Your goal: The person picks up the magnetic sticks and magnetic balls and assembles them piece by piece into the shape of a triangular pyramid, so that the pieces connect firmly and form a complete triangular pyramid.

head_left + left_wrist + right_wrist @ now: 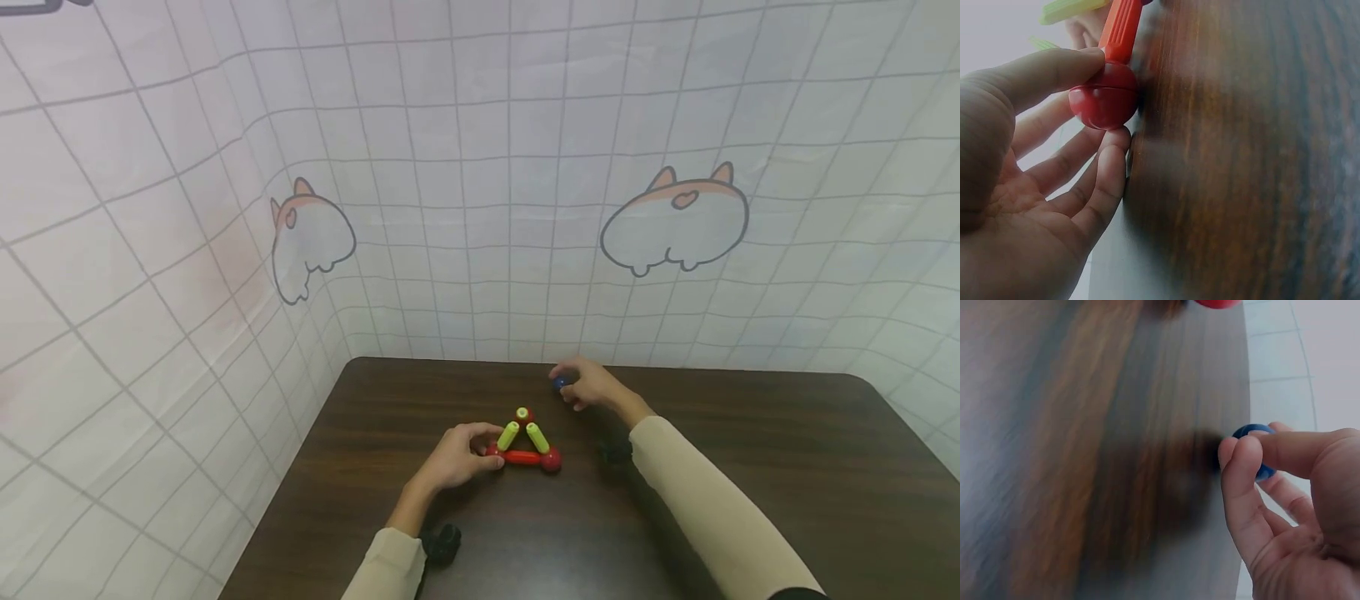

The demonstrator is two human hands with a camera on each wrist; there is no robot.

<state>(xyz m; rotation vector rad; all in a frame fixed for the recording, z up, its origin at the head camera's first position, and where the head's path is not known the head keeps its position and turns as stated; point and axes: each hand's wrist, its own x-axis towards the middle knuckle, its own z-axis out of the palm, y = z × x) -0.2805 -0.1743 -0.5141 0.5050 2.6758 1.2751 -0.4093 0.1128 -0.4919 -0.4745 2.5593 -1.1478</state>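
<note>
My left hand (453, 457) holds the near left corner of a triangular frame of balls and rods, its thumb and fingertips around a glossy red ball (1107, 103). An orange-red rod (522, 457) runs from that ball to another red ball (551, 460) at the right corner. Yellow-green rods (537, 437) rise from the corners, one of them at the far red ball (530, 417). Farther back and to the right, my right hand (592, 385) pinches a blue ball (1264, 472) between thumb and fingers, close over the tabletop; the fingers partly hide the ball.
The dark wood-grain table (750, 467) has rounded back corners. A white grid-patterned curtain (480, 208) with cartoon animal drawings hangs behind it and along the sides. A black wrist device (442, 543) sits at my left wrist, another dark one (617, 451) below the right.
</note>
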